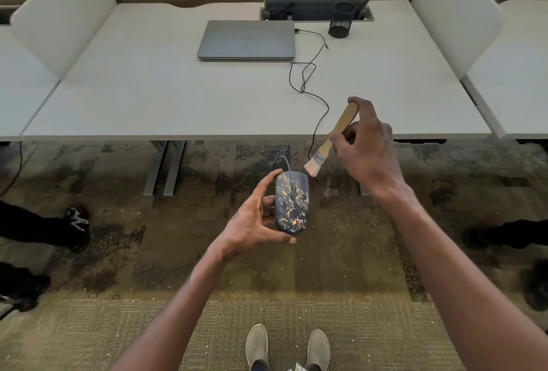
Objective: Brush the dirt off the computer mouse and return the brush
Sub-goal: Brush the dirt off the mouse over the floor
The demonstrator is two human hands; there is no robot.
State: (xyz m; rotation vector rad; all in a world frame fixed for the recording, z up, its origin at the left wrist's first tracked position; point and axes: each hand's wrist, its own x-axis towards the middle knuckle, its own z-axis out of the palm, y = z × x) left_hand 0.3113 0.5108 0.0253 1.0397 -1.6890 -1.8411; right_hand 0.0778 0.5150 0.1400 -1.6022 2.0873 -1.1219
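A dark wired computer mouse (292, 203), speckled with pale yellow dirt, is held over the carpet in front of the desk. My left hand (255, 219) grips it from the left side and underneath. My right hand (366, 145) holds a wooden-handled flat brush (332, 139) by the handle, bristles pointing down-left. The bristle tip hovers just above the mouse's front right corner; I cannot tell if it touches. The mouse's black cable (311, 80) runs up onto the desk toward the laptop.
A white desk (166, 95) carries a shut grey laptop (247, 40) and a black mesh pen cup (341, 20) at the back. Crumbs dot the carpet (148, 287). Other people's shoes stand at the left (77, 222) and right (533, 281). My own shoes (287, 347) are below.
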